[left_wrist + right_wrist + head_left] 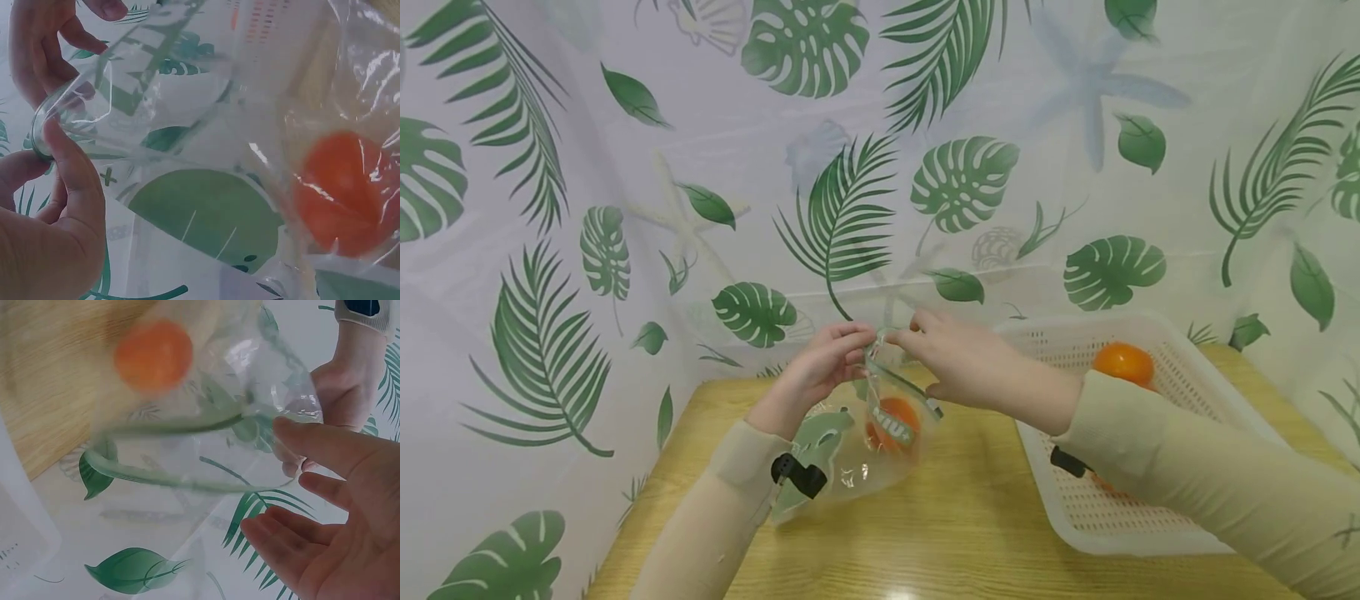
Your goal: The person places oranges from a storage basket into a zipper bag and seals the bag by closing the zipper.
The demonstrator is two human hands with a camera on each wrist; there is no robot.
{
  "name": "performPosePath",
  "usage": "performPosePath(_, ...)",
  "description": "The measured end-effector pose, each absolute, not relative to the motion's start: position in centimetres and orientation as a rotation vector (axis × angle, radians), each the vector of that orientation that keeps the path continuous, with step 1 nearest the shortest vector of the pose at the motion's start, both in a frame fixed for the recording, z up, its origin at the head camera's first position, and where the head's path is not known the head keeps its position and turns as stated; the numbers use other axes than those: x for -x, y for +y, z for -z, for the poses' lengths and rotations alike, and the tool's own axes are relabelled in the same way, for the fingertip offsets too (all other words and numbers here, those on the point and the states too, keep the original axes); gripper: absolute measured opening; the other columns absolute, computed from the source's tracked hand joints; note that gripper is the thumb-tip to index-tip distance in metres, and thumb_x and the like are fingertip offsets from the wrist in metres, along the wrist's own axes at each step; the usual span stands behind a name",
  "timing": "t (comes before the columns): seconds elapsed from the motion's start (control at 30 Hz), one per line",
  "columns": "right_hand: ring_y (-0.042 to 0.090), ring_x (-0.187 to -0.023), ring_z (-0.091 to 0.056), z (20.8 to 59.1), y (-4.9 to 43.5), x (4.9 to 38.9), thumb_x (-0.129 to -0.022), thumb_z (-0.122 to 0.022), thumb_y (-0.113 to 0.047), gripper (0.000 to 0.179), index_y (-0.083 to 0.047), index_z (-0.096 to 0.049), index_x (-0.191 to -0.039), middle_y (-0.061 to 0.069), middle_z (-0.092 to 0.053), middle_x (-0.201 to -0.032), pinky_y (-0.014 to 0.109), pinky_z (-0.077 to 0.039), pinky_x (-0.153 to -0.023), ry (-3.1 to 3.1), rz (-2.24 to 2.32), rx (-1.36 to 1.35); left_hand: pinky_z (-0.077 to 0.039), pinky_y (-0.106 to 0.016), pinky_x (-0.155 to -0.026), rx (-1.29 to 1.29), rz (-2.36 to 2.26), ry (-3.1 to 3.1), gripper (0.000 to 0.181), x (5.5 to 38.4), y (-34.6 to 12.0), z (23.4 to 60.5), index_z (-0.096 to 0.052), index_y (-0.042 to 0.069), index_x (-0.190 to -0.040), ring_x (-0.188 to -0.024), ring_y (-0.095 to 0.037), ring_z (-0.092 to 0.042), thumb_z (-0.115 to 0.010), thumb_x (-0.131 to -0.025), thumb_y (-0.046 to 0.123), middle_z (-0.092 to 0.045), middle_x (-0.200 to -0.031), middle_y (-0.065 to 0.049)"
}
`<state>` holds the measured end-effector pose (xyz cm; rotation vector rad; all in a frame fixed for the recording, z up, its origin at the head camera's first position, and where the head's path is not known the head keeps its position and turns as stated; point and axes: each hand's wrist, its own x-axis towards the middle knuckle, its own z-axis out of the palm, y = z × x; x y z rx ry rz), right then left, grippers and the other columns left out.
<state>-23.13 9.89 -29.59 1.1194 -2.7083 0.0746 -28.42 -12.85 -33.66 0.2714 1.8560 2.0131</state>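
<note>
A clear zip bag (868,479) with green print is held up above the table, a round orange fruit (900,412) low inside it. My left hand (816,367) pinches the green-edged rim at the bag's mouth between thumb and fingers. At the same end of the mouth is my right hand (958,358). In the right wrist view its thumb (312,440) touches the film, and the other fingers stand apart from it, loosely bent. The mouth gapes there, with the green zip strips (187,482) separated.
A white perforated plastic basket (1127,546) stands on the wooden table (970,533) to the right, under my right forearm. Orange fruit (1123,361) lies in it. A leaf-patterned sheet (865,108) hangs behind the table and along its sides.
</note>
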Motion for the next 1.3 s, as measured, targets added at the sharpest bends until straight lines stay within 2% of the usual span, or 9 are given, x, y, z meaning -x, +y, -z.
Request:
performPosePath(0.07,0.026,-0.099,-0.064,29.5,9.9,23.1,-0.077,-0.097,-0.015,0.079,-0.009,-0.059,-0.146,0.015,-0.064,-0.119,0.039,-0.061,-0.084,-2.714,-0.060,-1.114,-0.056,-0.018,-0.060,-0.262,-2.014,1.859,0.033,28.4,-12.9,33.6,-0.068,0.021,-0.088,-0.056,-0.003,-0.045,-0.049,-0.112,0.008,-0.053,-0.068,0.009)
performPosePath(0.37,0.025,-0.099,-0.066,29.6,10.4,23.0,-0.081,-0.095,-0.024,0.069,-0.008,-0.062,-0.140,0.013,-0.065,-0.118,0.038,-0.062,-0.082,-2.728,-0.001,-1.087,-0.053,-0.016,-0.057,-0.262,-2.029,1.881,0.029,28.6,-13.0,33.1,-0.067,0.019,-0.090,-0.056,-0.002,-0.047,-0.050,-0.111,0.008,-0.060,-0.069,0.009)
performPosePath(0.47,0.025,-0.100,-0.067,29.7,10.6,23.0,-0.081,-0.095,-0.025,0.067,-0.009,-0.063,-0.138,0.013,-0.065,-0.117,0.038,-0.062,-0.081,-2.723,0.001,-1.085,-0.054,-0.016,-0.057,-0.257,-2.032,1.865,0.030,28.6,-13.2,33.1,-0.068,0.018,-0.090,-0.057,-0.002,-0.052,-0.050,-0.111,0.008,-0.064,-0.072,0.009)
performPosePath(0.6,0.026,-0.099,-0.066,29.8,10.8,23.0,-0.081,-0.095,-0.027,0.067,-0.008,-0.062,-0.137,0.013,-0.065,-0.116,0.040,-0.062,-0.081,-2.718,0.010,-1.081,-0.054,-0.015,-0.057,-0.260,-2.034,1.854,0.028,28.5,-13.3,33.0,-0.068,0.017,-0.092,-0.059,-0.002,-0.058,-0.050,-0.111,0.007,-0.068,-0.075,0.009)
performPosePath(0.8,0.027,-0.098,-0.066,30.2,11.3,23.1,-0.080,-0.096,-0.030,0.068,-0.008,-0.061,-0.134,0.014,-0.065,-0.114,0.042,-0.061,-0.083,-2.718,0.064,-1.074,-0.055,-0.015,-0.058,-0.259,-2.026,1.857,0.026,28.4,-13.4,32.9,-0.068,0.016,-0.093,-0.058,-0.002,-0.054,-0.051,-0.111,0.008,-0.067,-0.074,0.009)
performPosePath(0.9,0.029,-0.099,-0.067,30.3,11.5,23.1,-0.078,-0.097,-0.030,0.069,-0.008,-0.059,-0.132,0.015,-0.065,-0.116,0.043,-0.062,-0.084,-2.733,0.075,-1.067,-0.055,-0.016,-0.058,-0.265,-2.017,1.860,0.028,28.4,-13.5,32.9,-0.068,0.017,-0.091,-0.059,-0.002,-0.056,-0.051,-0.111,0.008,-0.068,-0.074,0.009)
performPosePath(1.07,0.030,-0.101,-0.067,30.5,12.0,23.3,-0.079,-0.096,-0.029,0.072,-0.009,-0.059,-0.137,0.016,-0.065,-0.118,0.045,-0.062,-0.086,-2.777,0.082,-1.042,-0.054,-0.016,-0.058,-0.283,-2.005,1.873,0.030,28.4,-13.6,32.7,-0.069,0.018,-0.090,-0.059,-0.002,-0.057,-0.050,-0.111,0.008,-0.068,-0.074,0.010)
performPosePath(1.3,0.026,-0.093,-0.064,30.6,12.7,23.3,-0.079,-0.096,-0.027,0.070,-0.007,-0.061,-0.135,0.013,-0.064,-0.110,0.041,-0.061,-0.075,-2.784,0.089,-1.029,-0.054,-0.016,-0.059,-0.304,-1.994,1.871,0.033,28.3,-13.7,32.3,-0.070,0.020,-0.088,-0.061,-0.002,-0.061,-0.050,-0.111,0.008,-0.070,-0.076,0.010)
